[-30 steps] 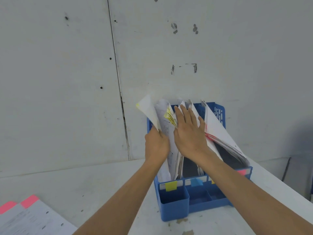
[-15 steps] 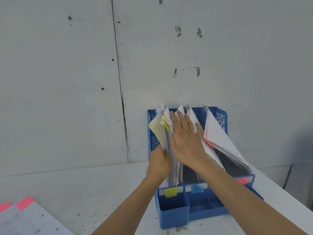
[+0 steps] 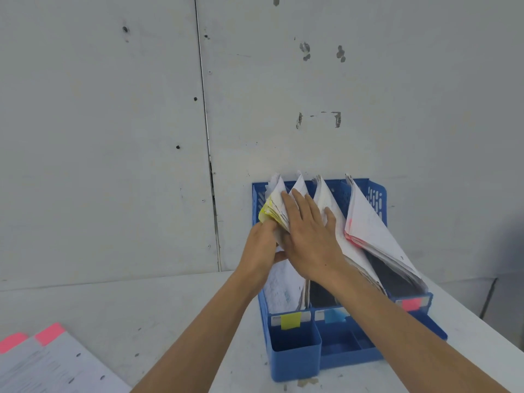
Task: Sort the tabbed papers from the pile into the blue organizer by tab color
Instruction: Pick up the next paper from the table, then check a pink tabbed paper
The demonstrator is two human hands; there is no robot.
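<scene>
Yellow-tabbed papers (image 3: 283, 285) on edge in blue organizer (image 3: 295, 355), tops toward wall (image 3: 113, 137), left hand (image 3: 259, 249) gripping them, right hand (image 3: 309, 236) spread flat

A scuffed grey wall (image 3: 113, 137) with a vertical seam (image 3: 208, 154) backs the white table (image 3: 113, 307).

The white table (image 3: 170, 321) is scuffed and speckled and meets the wall. On it, to the right, stands the blue organizer (image 3: 295, 361). A pile of pink-tabbed papers (image 3: 42, 367) lies at the near left.
</scene>
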